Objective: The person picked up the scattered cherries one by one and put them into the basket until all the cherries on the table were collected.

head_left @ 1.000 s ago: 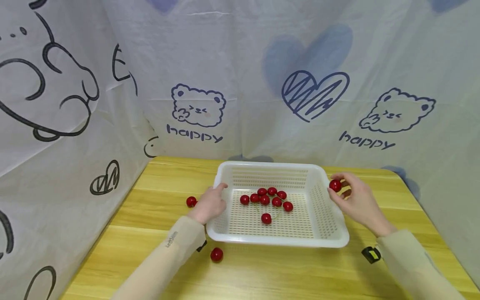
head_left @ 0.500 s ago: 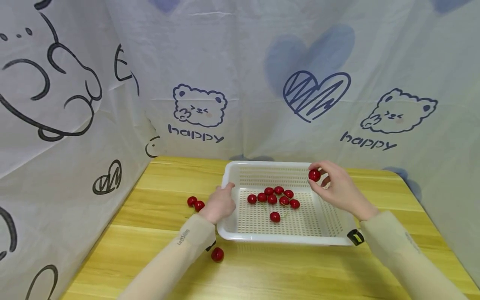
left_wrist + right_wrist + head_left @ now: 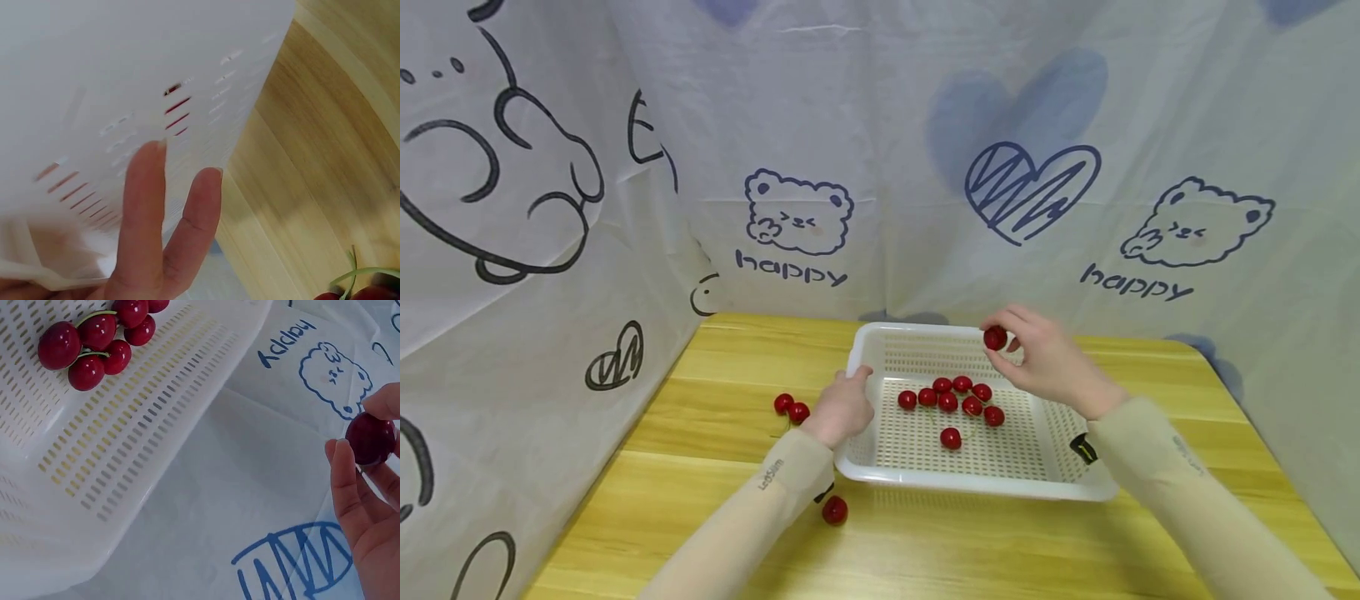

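My right hand pinches a dark red cherry between thumb and fingertips, over the back rim of a white plastic basket. In the right wrist view the held cherry appears beyond the basket's slotted wall. Several red cherries with green stems lie inside on the basket's slotted floor. My left hand grips the basket's left rim. The left wrist view shows two of its fingers stretched along the slotted outer wall.
On the wooden table, a pair of cherries with stems lies left of the basket. One more cherry sits in front, beside the left sleeve. A printed cloth hangs behind and at both sides.
My right hand has carried the cherry leftward from beyond the basket's right end to above its back rim. The basket, held by my left hand, has shifted slightly right.
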{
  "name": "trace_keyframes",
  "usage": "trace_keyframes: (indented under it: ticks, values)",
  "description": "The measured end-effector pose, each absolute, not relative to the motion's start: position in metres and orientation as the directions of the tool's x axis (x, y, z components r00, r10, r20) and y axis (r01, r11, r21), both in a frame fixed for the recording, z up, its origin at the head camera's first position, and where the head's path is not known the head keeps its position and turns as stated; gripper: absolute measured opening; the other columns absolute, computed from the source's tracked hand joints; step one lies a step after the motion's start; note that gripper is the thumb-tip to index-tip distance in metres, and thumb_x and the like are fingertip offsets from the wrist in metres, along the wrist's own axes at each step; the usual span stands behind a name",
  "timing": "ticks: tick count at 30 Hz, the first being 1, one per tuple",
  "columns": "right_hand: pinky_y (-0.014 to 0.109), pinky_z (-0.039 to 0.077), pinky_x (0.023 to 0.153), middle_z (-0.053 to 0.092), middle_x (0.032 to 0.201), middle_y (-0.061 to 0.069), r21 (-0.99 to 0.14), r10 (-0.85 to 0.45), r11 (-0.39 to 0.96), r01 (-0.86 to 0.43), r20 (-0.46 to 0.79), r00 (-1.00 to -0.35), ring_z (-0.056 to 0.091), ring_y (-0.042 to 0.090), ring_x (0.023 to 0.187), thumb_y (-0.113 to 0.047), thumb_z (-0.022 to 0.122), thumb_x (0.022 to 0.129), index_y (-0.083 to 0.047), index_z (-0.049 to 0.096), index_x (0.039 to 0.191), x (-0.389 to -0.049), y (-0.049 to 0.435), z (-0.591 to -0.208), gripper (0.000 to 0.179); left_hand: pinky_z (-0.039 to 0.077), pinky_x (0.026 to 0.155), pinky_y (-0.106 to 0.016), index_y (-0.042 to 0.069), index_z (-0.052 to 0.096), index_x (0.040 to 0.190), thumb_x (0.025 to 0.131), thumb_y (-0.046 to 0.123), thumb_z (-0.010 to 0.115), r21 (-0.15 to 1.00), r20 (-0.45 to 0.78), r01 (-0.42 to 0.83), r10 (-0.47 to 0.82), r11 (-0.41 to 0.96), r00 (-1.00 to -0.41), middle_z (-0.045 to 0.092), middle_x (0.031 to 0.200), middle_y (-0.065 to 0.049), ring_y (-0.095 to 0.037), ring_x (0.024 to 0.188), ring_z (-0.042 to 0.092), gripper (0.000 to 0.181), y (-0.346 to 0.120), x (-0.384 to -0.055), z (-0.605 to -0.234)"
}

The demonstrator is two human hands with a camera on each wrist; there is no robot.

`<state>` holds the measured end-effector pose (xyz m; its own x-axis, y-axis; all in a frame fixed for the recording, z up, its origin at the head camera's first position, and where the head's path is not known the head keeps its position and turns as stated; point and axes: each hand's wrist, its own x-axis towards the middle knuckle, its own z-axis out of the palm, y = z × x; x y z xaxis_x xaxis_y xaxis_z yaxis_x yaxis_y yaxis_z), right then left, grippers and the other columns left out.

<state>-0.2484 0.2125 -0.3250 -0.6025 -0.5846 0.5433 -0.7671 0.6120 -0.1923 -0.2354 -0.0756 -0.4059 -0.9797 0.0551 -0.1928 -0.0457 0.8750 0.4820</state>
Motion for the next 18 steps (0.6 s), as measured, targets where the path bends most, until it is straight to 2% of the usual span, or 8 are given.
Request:
trace_keyframes:
  ticks: [7, 14, 18]
  values:
    - [0.028, 0.059, 0.068, 0.067, 0.100, 0.004, -0.143, -0.675, 0.567, -0.811, 0.484, -0.557, 0.063, 0.012, 0.081, -0.004, 0.075, 0.085, -0.008, 0.065, 0.110, -0.260, 0.194, -0.337, 0.027, 0.062, 0.071, -0.043, 0.019, 0.035, 0.155, 0.093, 0.006, 0.056, 0.488, -0.201, -0.058, 0.047, 0.871, -0.979, 0.049, 0.134, -0.026, -0.031, 0.087, 0.060, 0.067, -0.075, -0.235, -0.407]
    - [0.031, 0.058, 0.076, 0.068, 0.099, 0.001, -0.138, -0.724, 0.580, -0.803, 0.365, -0.585, 0.065, 0.018, 0.083, -0.008, 0.077, 0.085, -0.011, 0.065, 0.111, -0.267, 0.175, -0.351, 0.029, 0.062, 0.072, -0.045, 0.018, 0.036, 0.154, 0.094, 0.007, 0.056, 0.483, -0.194, -0.053, 0.048, 0.874, -0.980, 0.049, 0.132, -0.025, -0.031, 0.086, 0.060, 0.065, -0.076, -0.234, -0.407]
    - [0.031, 0.057, 0.079, 0.068, 0.095, -0.002, -0.095, -0.749, 0.597, -0.796, 0.290, -0.596, 0.062, 0.014, 0.083, -0.012, 0.078, 0.085, -0.014, 0.067, 0.108, -0.272, 0.166, -0.362, 0.026, 0.062, 0.071, -0.045, 0.018, 0.037, 0.154, 0.094, 0.007, 0.056, 0.483, -0.187, -0.050, 0.047, 0.874, -0.981, 0.049, 0.132, -0.025, -0.031, 0.087, 0.060, 0.064, -0.076, -0.234, -0.407]
